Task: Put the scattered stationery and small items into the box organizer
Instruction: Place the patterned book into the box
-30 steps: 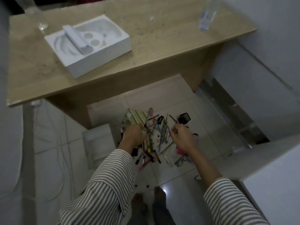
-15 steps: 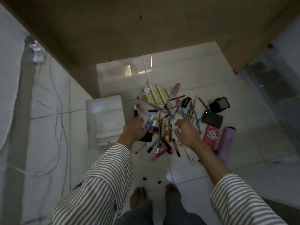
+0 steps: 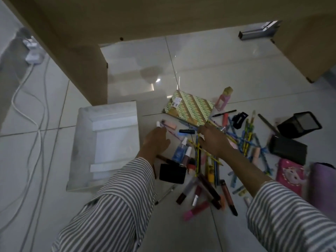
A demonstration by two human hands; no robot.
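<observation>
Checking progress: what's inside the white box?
Only white dividers show in the box. Its near right corner is hidden by the left sleeve.

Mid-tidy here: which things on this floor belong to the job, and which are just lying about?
Job: box organizer, pens and pencils, patterned notebook, blue spray bottle, pink pouch, black wallet.
Lying about: white cables, charger plug, desk leg, metal bracket.
</observation>
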